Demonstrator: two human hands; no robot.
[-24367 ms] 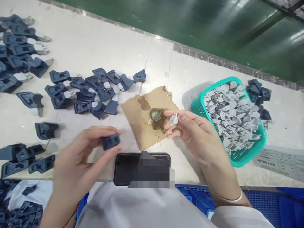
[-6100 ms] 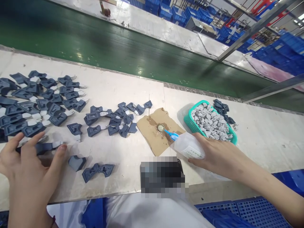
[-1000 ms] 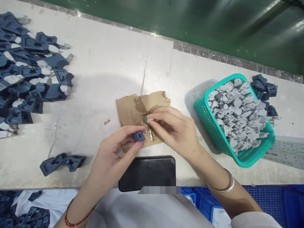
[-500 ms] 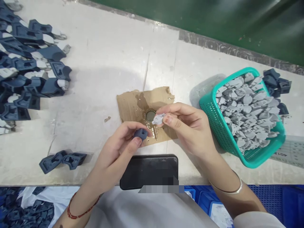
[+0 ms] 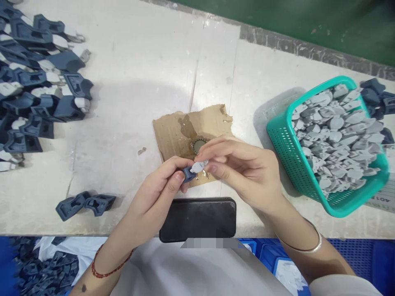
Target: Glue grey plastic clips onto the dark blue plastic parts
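My left hand [image 5: 157,193] is closed on a dark blue plastic part [image 5: 189,174], gripped between thumb and fingers. Between the thumb and fingertips of my right hand [image 5: 247,168] is a small light grey plastic piece [image 5: 200,166]. The grey piece meets the end of the blue part; I cannot tell how far it goes in. Both hands are over a torn piece of cardboard [image 5: 173,139] with wet, shiny spots. A round metal cap [image 5: 199,146] lies on the cardboard, partly covered by my right fingers.
A green basket [image 5: 282,158] full of grey pieces [image 5: 336,123] stands at the right. Blue parts with grey pieces fitted [image 5: 69,107] cover the left side. Two blue parts [image 5: 72,205] lie front left. A black phone [image 5: 197,220] is at the table edge. Blue bins [image 5: 268,255] sit below.
My hands have come together, and the grey piece has moved left and down onto the blue part's end. The view has shifted slightly.
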